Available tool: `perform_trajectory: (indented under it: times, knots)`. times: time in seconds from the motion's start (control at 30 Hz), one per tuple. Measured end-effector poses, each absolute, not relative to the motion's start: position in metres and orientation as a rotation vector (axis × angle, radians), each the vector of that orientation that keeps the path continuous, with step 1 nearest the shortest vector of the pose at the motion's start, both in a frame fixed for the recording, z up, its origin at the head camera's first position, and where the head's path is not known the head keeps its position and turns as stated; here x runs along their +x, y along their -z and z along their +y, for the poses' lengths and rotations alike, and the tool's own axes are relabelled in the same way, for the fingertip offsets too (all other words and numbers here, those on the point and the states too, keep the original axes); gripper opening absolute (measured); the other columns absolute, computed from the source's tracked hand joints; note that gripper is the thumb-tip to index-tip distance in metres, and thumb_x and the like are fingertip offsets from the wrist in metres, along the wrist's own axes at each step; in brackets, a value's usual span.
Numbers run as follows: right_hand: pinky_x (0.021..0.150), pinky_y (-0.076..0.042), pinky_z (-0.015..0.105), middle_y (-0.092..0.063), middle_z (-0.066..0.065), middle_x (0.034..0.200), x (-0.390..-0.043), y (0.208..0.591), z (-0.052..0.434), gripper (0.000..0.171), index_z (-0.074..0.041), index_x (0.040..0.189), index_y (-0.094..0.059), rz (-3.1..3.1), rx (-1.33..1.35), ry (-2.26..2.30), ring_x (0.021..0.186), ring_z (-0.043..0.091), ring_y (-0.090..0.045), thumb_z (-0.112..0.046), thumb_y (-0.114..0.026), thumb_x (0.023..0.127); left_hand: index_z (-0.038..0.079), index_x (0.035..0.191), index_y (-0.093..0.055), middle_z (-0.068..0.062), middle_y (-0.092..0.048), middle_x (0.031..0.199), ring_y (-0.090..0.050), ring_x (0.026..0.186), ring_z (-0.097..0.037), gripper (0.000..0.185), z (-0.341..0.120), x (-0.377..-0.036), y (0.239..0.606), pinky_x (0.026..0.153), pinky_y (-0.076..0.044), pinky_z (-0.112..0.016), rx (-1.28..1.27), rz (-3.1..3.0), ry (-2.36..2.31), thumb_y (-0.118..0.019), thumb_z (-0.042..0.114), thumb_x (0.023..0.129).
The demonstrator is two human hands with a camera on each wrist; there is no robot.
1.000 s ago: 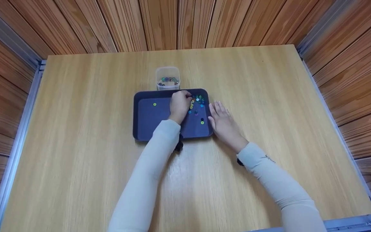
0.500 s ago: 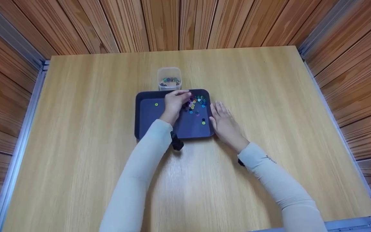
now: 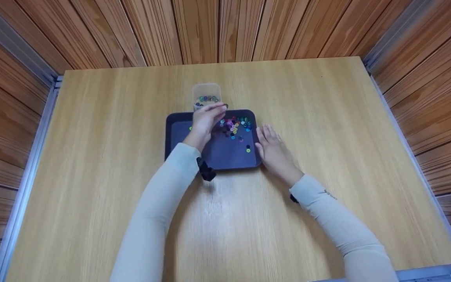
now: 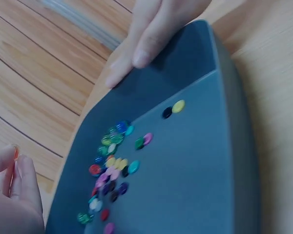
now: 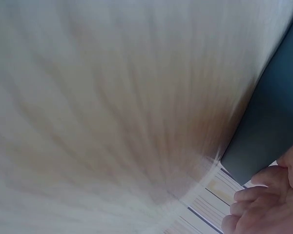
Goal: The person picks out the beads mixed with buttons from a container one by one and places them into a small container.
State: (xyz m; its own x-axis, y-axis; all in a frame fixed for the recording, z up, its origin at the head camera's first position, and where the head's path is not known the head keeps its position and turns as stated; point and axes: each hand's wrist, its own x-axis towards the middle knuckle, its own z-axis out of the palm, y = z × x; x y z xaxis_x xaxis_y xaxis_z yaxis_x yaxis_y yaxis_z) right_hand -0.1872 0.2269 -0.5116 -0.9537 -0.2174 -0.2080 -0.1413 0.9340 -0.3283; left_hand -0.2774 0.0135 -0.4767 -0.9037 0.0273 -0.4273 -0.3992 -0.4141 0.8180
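Observation:
A dark blue tray (image 3: pixel 217 154) lies mid-table with a pile of small coloured beads (image 3: pixel 235 125) in its far right corner. My left hand (image 3: pixel 221 106) hovers over the tray's far rim, close to a clear plastic container (image 3: pixel 206 93) that holds several beads. In the left wrist view the left hand (image 4: pixel 12 158) pinches a small orange bead (image 4: pixel 15 152) between its fingertips, above the bead pile (image 4: pixel 110 165). My right hand (image 3: pixel 266 135) lies flat and open against the tray's right rim (image 4: pixel 219 53).
A yellow bead (image 4: pixel 178 106) and a dark bead (image 4: pixel 167 112) lie apart from the pile. Another yellow-green bead (image 3: pixel 190 128) sits at the tray's left. Wooden walls enclose the light wood table (image 3: pixel 327 117) on three sides.
My left hand has lifted off the bead pile and moved away from me toward the clear container. The right hand has stayed where it was.

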Motion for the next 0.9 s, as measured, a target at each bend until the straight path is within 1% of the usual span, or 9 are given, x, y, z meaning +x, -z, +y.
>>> perform_trajectory:
  times: [0.13,0.17,0.27,0.37,0.43,0.5,0.6,0.7,0.9]
  knots:
    - [0.126,-0.010,0.048,-0.011,0.017,0.167,-0.188,0.511,0.226,0.057,-0.007,0.158,-0.015,2.865,-0.285,0.437,0.155,0.033,-0.007,-0.033,-0.027,0.109,0.002,0.098,-0.070,-0.003,-0.068,0.096,-0.070,0.095,-0.017,0.008,0.000,-0.281,0.467,0.105,-0.050,-0.034,-0.502,1.546,-2.441,-0.068,0.000,0.091]
    - [0.126,-0.011,0.048,-0.012,0.018,0.167,-0.188,0.511,0.226,0.057,-0.006,0.158,-0.016,2.870,-0.290,0.431,0.155,0.033,-0.008,-0.033,-0.028,0.109,0.004,0.097,-0.069,-0.002,-0.067,0.095,-0.069,0.094,-0.017,0.007,-0.004,-0.282,0.465,0.105,-0.050,-0.034,-0.507,1.556,-2.444,-0.068,0.001,0.091]
    - [0.126,-0.011,0.048,-0.010,0.018,0.167,-0.188,0.511,0.226,0.058,-0.006,0.158,-0.015,2.864,-0.286,0.428,0.155,0.033,-0.007,-0.033,-0.028,0.109,0.002,0.104,-0.070,-0.002,-0.066,0.097,-0.068,0.102,-0.020,0.013,-0.014,-0.288,0.459,0.103,-0.051,-0.031,-0.531,1.666,-2.398,-0.070,0.004,0.091]
    - [0.126,-0.010,0.048,-0.010,0.018,0.167,-0.188,0.511,0.225,0.058,-0.007,0.159,-0.014,2.860,-0.275,0.422,0.155,0.033,-0.007,-0.032,-0.029,0.109,0.000,0.106,-0.072,-0.005,-0.069,0.098,-0.067,0.095,-0.017,0.018,-0.022,-0.295,0.458,0.093,-0.055,-0.027,-0.535,1.875,-2.322,-0.072,0.006,0.089]
    - [0.126,-0.010,0.049,-0.009,0.017,0.167,-0.188,0.511,0.225,0.058,-0.007,0.159,-0.014,2.853,-0.272,0.421,0.155,0.033,-0.006,-0.033,-0.028,0.109,0.002,0.105,-0.075,-0.007,-0.072,0.100,-0.066,0.088,-0.012,0.018,-0.026,-0.299,0.458,0.084,-0.056,-0.024,-0.521,2.067,-2.222,-0.073,0.008,0.089]
    - [0.126,-0.010,0.048,-0.009,0.017,0.167,-0.188,0.511,0.225,0.058,-0.007,0.159,-0.013,2.850,-0.272,0.411,0.155,0.033,-0.006,-0.034,-0.027,0.109,0.003,0.105,-0.076,-0.008,-0.074,0.103,-0.064,0.084,-0.011,0.017,-0.030,-0.302,0.458,0.075,-0.055,-0.021,-0.479,2.262,-2.102,-0.073,0.010,0.089]
    - [0.126,-0.011,0.049,-0.008,0.017,0.167,-0.187,0.511,0.225,0.058,-0.006,0.159,-0.013,2.844,-0.276,0.402,0.155,0.033,-0.006,-0.034,-0.026,0.109,0.004,0.105,-0.076,-0.011,-0.074,0.108,-0.063,0.084,-0.011,0.017,-0.035,-0.305,0.458,0.071,-0.050,-0.017,-0.382,2.499,-1.912,-0.071,0.011,0.091]
    - [0.126,-0.010,0.048,-0.008,0.016,0.167,-0.187,0.511,0.225,0.058,-0.007,0.159,-0.012,2.844,-0.273,0.400,0.156,0.032,-0.005,-0.035,-0.026,0.109,0.003,0.106,-0.076,-0.013,-0.075,0.109,-0.065,0.090,-0.014,0.017,-0.037,-0.308,0.459,0.074,-0.050,-0.019,-0.262,2.692,-1.722,-0.068,0.010,0.093]
    - [0.126,-0.009,0.049,-0.006,0.015,0.168,-0.187,0.510,0.226,0.059,-0.008,0.159,-0.011,2.834,-0.270,0.423,0.156,0.032,-0.003,-0.035,-0.026,0.109,0.003,0.111,-0.074,-0.012,-0.073,0.110,-0.067,0.099,-0.020,0.020,-0.038,-0.310,0.457,0.084,-0.055,-0.031,-0.042,2.969,-1.321,-0.062,0.008,0.097]
